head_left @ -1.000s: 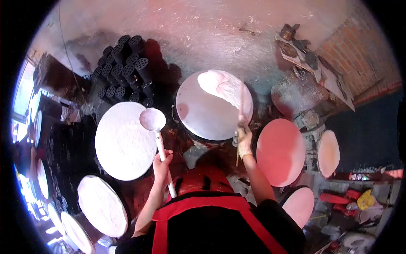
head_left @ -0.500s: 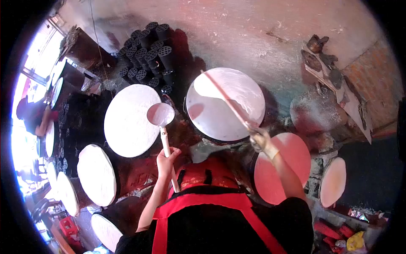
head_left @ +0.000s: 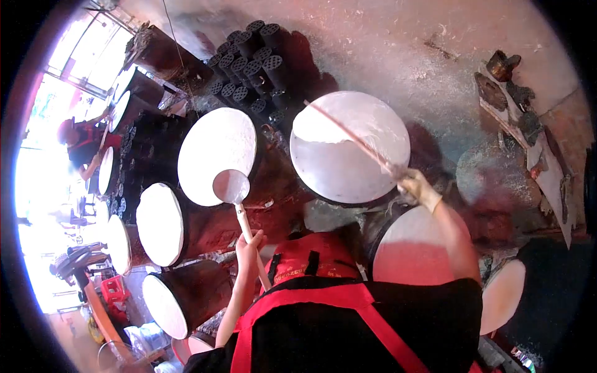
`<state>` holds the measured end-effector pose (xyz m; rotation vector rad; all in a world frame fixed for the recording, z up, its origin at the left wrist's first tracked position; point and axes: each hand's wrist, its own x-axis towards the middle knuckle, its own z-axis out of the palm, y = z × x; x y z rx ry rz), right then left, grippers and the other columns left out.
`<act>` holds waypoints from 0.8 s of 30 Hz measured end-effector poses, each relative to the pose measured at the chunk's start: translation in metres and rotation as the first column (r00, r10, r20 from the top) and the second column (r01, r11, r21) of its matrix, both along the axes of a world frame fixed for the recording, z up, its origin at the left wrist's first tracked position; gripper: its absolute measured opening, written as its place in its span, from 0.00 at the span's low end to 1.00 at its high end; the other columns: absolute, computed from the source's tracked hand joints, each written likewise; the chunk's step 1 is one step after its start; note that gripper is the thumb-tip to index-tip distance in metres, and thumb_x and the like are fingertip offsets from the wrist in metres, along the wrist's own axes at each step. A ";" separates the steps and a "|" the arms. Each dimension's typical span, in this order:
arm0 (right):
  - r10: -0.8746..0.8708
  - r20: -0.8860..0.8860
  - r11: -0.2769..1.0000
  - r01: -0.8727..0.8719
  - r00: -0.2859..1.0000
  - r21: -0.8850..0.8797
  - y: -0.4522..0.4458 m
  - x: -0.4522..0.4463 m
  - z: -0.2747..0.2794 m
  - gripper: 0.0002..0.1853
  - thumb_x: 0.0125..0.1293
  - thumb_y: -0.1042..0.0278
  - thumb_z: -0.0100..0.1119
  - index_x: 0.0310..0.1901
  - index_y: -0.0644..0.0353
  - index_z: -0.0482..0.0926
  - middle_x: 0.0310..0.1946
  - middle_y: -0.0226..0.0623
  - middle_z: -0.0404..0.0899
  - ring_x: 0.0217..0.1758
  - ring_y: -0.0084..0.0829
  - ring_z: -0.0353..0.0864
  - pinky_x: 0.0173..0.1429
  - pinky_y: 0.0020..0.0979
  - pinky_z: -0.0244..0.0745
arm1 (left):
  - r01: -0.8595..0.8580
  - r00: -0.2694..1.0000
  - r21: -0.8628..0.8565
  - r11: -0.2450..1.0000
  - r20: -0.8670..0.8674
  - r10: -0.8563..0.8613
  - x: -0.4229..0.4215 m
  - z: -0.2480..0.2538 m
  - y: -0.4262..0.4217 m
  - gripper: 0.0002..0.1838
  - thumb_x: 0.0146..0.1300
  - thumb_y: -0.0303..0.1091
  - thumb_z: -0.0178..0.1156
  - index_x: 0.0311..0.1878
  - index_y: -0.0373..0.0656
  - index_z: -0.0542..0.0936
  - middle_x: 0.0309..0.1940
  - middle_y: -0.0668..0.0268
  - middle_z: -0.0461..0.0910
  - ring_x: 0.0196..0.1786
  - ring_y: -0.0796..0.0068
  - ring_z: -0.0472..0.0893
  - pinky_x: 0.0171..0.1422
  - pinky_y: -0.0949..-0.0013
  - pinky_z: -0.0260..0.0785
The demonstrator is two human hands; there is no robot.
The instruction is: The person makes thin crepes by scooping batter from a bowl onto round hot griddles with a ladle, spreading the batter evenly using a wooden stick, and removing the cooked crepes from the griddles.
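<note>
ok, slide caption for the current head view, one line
Left hand holds a ladle; right hand holds a long stick across a round plate partly covered in white paste.

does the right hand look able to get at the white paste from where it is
Likely yes, by way of the stick: the right hand grips it beside the plate, it stretches over the white paste, and nothing visible blocks it.

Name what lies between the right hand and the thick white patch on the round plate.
In the head view, a thin stick held in the right hand reaches across the round plate to the white patch; contact is unclear.
</note>
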<state>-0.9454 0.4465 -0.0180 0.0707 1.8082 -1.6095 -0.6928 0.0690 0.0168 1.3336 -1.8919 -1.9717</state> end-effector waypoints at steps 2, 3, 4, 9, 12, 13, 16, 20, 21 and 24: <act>-0.099 -0.056 0.994 0.101 0.994 0.041 0.001 -0.021 -0.005 0.22 0.66 0.68 0.52 0.62 0.49 0.70 0.15 0.20 0.65 0.10 0.14 0.55 0.11 0.21 0.49 | 0.029 1.000 -0.029 0.999 -0.008 -0.029 0.010 -0.008 -0.001 0.09 0.58 0.33 0.64 0.38 0.40 0.77 0.23 0.75 0.72 0.27 0.84 0.70 0.32 0.79 0.60; -0.208 -0.094 0.978 0.210 0.974 0.005 -0.017 -0.026 -0.007 0.22 0.64 0.67 0.52 0.61 0.51 0.70 0.15 0.22 0.65 0.10 0.15 0.57 0.11 0.21 0.50 | 0.023 0.999 0.012 1.000 -0.031 -0.022 0.012 -0.008 0.002 0.09 0.57 0.33 0.65 0.39 0.42 0.79 0.24 0.79 0.69 0.27 0.86 0.64 0.32 0.78 0.54; -0.117 -0.180 0.992 0.123 0.977 0.021 -0.028 -0.034 -0.018 0.23 0.64 0.67 0.52 0.62 0.50 0.70 0.15 0.23 0.64 0.10 0.15 0.58 0.11 0.21 0.51 | 0.027 1.000 0.030 0.999 -0.010 -0.026 0.010 -0.003 0.006 0.09 0.57 0.33 0.64 0.40 0.42 0.79 0.24 0.78 0.69 0.27 0.86 0.64 0.32 0.78 0.55; 0.075 -0.002 0.986 -0.075 0.997 -0.151 0.014 0.049 -0.056 0.25 0.65 0.57 0.58 0.64 0.48 0.69 0.11 0.20 0.62 0.09 0.14 0.56 0.12 0.22 0.54 | 0.142 0.988 -0.015 0.990 0.068 -0.141 0.004 0.009 0.003 0.11 0.58 0.31 0.62 0.43 0.41 0.79 0.27 0.78 0.72 0.30 0.86 0.66 0.34 0.78 0.56; -0.017 0.183 0.995 0.035 0.983 -0.098 0.043 0.106 -0.002 0.25 0.64 0.57 0.59 0.63 0.47 0.69 0.11 0.18 0.60 0.08 0.15 0.54 0.12 0.22 0.50 | 0.243 0.969 0.003 0.970 0.045 -0.243 -0.001 -0.006 -0.010 0.12 0.59 0.32 0.62 0.46 0.41 0.79 0.31 0.76 0.74 0.34 0.85 0.69 0.39 0.78 0.59; -0.104 0.098 0.992 0.110 0.990 -0.059 0.035 0.116 -0.002 0.25 0.65 0.59 0.59 0.63 0.46 0.70 0.12 0.18 0.60 0.09 0.14 0.54 0.13 0.21 0.50 | 0.286 0.956 -0.002 0.958 0.070 -0.285 -0.008 0.002 -0.010 0.12 0.59 0.32 0.62 0.46 0.41 0.79 0.32 0.76 0.74 0.35 0.85 0.69 0.40 0.78 0.60; -0.586 -0.087 0.807 0.569 0.806 -0.161 -0.021 0.126 -0.062 0.21 0.66 0.66 0.56 0.61 0.53 0.72 0.19 0.18 0.64 0.17 0.12 0.57 0.18 0.20 0.53 | 0.389 0.921 0.081 0.918 -0.021 -0.389 -0.014 -0.003 -0.027 0.12 0.59 0.34 0.62 0.46 0.43 0.79 0.31 0.77 0.73 0.36 0.86 0.70 0.41 0.78 0.61; -0.345 -0.078 0.937 0.339 0.935 -0.082 -0.058 0.178 -0.076 0.25 0.64 0.72 0.51 0.64 0.44 0.69 0.17 0.19 0.66 0.14 0.12 0.58 0.16 0.18 0.52 | 0.520 0.853 -0.003 0.854 -0.046 -0.519 -0.019 -0.007 -0.061 0.13 0.59 0.33 0.62 0.46 0.42 0.79 0.33 0.75 0.75 0.37 0.85 0.70 0.43 0.78 0.61; -0.299 0.052 0.950 0.302 0.953 -0.078 -0.070 0.207 -0.010 0.26 0.62 0.73 0.50 0.64 0.44 0.69 0.19 0.19 0.68 0.17 0.11 0.58 0.18 0.17 0.53 | 0.538 0.842 0.006 0.843 -0.063 -0.536 -0.018 -0.012 -0.073 0.12 0.59 0.33 0.62 0.46 0.41 0.79 0.34 0.74 0.75 0.38 0.84 0.70 0.44 0.78 0.61; -0.362 -0.122 0.930 0.351 0.924 -0.107 -0.069 0.286 -0.028 0.23 0.67 0.69 0.53 0.64 0.58 0.67 0.29 0.21 0.72 0.23 0.14 0.62 0.25 0.18 0.57 | 0.565 0.819 0.054 0.823 -0.157 -0.552 -0.008 -0.029 -0.108 0.12 0.59 0.31 0.62 0.46 0.41 0.79 0.36 0.73 0.76 0.39 0.84 0.70 0.46 0.77 0.61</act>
